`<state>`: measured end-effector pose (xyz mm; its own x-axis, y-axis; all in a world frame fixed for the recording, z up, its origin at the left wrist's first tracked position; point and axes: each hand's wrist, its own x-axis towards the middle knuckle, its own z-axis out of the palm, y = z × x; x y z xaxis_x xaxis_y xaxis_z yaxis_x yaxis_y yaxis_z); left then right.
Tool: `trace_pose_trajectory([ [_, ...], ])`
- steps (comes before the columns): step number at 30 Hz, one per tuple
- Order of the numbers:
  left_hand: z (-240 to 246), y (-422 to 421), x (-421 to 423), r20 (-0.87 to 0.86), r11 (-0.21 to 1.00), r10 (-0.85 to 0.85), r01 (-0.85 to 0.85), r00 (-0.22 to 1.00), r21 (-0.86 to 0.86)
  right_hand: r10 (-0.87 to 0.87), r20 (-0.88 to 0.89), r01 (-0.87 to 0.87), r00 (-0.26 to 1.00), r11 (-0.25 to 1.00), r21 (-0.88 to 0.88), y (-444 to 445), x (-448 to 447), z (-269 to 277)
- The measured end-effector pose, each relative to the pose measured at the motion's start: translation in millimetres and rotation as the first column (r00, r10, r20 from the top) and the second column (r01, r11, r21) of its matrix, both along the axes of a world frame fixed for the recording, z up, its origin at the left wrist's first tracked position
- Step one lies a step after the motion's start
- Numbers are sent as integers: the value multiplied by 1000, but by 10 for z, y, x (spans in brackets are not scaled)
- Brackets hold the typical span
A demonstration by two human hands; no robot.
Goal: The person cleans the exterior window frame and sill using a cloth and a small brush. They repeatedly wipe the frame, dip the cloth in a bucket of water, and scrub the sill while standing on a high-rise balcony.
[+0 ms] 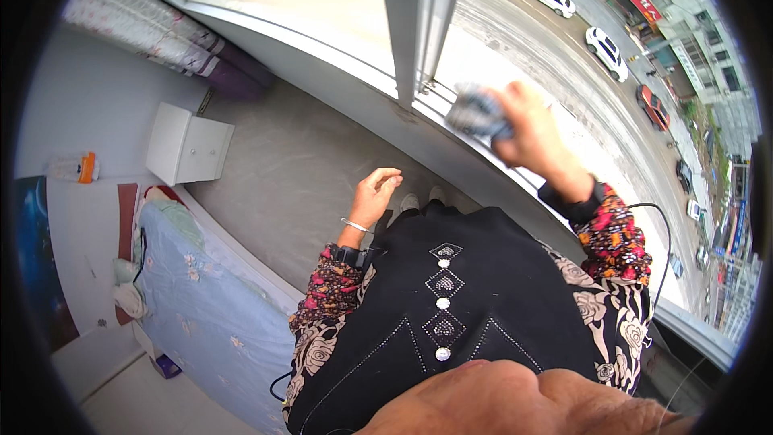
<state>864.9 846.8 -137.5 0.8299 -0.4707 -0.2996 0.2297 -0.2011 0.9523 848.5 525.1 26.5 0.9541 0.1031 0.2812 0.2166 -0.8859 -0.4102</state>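
In the head view my right hand (531, 127) grips a bunched grey-blue cloth (480, 113), blurred, over the white window sill track (444, 110) beside the window frame's upright (413, 30). Whether the cloth touches the track cannot be told. My left hand (375, 190) hangs in front of the body above the grey floor, its fingers loosely curled and holding nothing. A silver bangle (356, 225) circles the left wrist.
Past the window lies a street with parked cars (606, 53). A white bedside cabinet (199, 148) stands at the left, near a bed with a blue floral cover (205, 290). Purple and white curtains (181, 48) hang at the upper left.
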Motion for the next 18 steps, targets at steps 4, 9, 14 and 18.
trace_pose_trajectory([
  [4,26,-43,33,47,1000,-16,16,999,-5,-19,-191,10,981,999,-44,400,494,-399],
  [9,112,-148,23,145,997,-57,64,988,-42,-320,342,365,884,928,-73,-293,711,-60],
  [14,204,-259,-19,104,987,115,-102,988,-128,-498,268,426,824,858,287,-580,-960,240],
  [18,494,-461,29,497,998,46,-63,866,17,-671,183,643,718,741,196,-290,-2059,-70],
])
